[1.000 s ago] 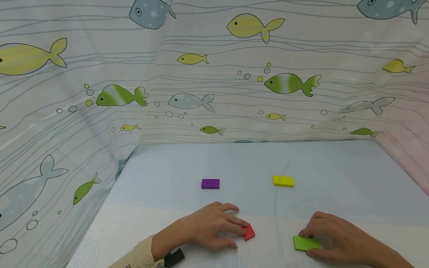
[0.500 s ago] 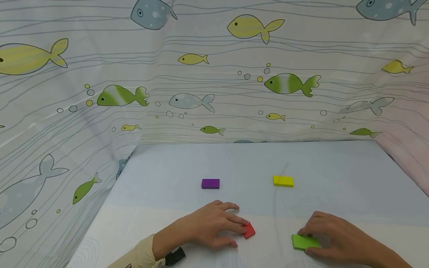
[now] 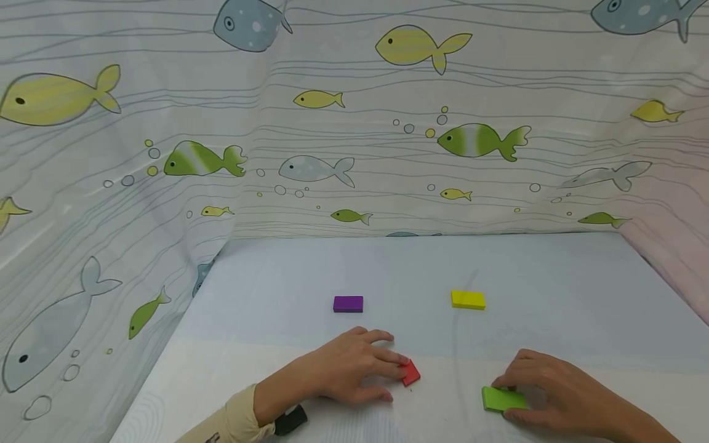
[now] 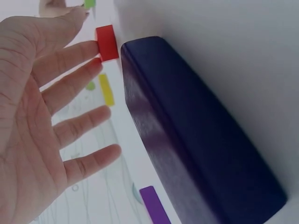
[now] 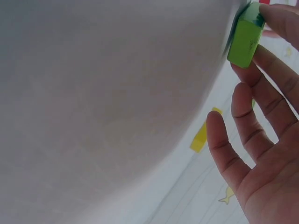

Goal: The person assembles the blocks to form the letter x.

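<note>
My left hand [image 3: 354, 366] lies palm down over the table with fingers spread. Its index and middle fingertips touch the near-left side of a small red block [image 3: 411, 373]. The left wrist view shows these fingers extended against the red block [image 4: 107, 43], the thumb apart from it. At the right, my right hand [image 3: 554, 391] pinches a light green rectangular block [image 3: 503, 400] between thumb and fingers. In the right wrist view the ring and little fingers stand off the green block [image 5: 246, 42]. The palm side of both hands is hidden from the head view.
A purple block [image 3: 348, 304] and a yellow block [image 3: 468, 300] lie farther back on the white table [image 3: 404, 264]. Close to the left wrist camera is a dark blue block-like thing [image 4: 187, 135]. A dark object [image 3: 290, 421] shows beside the left sleeve. A fish-print curtain [image 3: 354, 135] surrounds the back.
The red block has slid a little away from me under the left fingertips, with the left hand following. The right hand and green block shifted slightly left and away, then stayed still.
</note>
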A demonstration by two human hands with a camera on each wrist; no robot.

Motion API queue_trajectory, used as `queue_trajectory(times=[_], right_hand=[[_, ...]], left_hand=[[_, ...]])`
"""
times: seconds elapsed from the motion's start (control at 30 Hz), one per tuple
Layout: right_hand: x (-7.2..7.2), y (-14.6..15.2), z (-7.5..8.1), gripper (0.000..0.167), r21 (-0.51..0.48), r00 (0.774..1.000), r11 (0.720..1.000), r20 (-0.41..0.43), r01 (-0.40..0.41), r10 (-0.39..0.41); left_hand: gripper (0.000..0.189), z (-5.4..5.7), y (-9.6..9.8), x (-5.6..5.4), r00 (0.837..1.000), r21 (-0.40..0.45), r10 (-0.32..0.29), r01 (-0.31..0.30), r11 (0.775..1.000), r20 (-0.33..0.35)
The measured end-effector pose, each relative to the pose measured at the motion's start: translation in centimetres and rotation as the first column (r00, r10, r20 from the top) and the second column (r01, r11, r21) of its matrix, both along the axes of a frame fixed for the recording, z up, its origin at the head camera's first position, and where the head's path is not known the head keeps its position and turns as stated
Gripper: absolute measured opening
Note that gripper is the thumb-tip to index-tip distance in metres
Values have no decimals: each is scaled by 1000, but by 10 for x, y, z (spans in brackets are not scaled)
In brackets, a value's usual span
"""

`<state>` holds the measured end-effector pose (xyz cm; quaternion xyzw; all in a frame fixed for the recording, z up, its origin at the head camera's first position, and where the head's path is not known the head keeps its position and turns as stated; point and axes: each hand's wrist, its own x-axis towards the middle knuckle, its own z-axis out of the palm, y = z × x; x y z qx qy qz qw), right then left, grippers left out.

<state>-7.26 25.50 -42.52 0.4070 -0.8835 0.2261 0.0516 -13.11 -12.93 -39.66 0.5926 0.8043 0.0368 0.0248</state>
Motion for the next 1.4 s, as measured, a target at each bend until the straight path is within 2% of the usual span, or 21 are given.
queue_trajectory(times=[0.5,0.73,1.07,1.23,1.4], right_hand=[[-1,-1,6,27,-7,997,1000,74,14,-13],[0,0,5,30,-25,1000,1000,10,6,-5],[1,0,4,25,14,997,1000,70,26,-27],[3,-1,3,25,6,999,999,30,36,-36],[4,-4,4,26,9,999,999,3,51,-51]], left_hand=[[43,4,0,-12,999,6,36,-35,999,-5],[43,4,1,-15,998,10,63,-63,998,11],[44,2,1,-17,997,16,74,-73,997,-19],[45,1,0,-17,997,15,68,-68,998,-36],[45,1,-1,-17,997,18,66,-66,998,-25]])
